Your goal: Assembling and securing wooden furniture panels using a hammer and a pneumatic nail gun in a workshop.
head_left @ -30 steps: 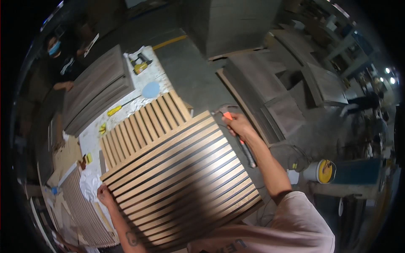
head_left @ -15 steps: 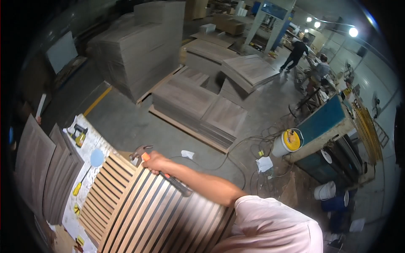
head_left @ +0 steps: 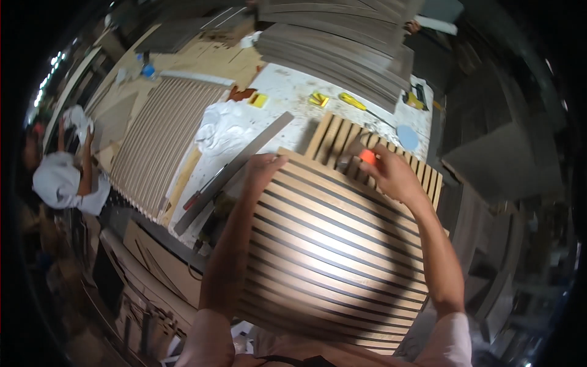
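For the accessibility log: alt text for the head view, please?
A person's left hand presses on the edge of a slatted wood panel, while the right hand grips an orange-handled tool at its far edge. Behind, a cluttered workbench holds stacked boards.

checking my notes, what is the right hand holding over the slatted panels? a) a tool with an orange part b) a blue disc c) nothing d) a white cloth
a: the right hand grips a tool with an orange part above the slatted wood panel.

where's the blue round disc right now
In the head view, the blue disc lies on the white worktable at upper right, just beyond the right hand, near the lower slatted panel.
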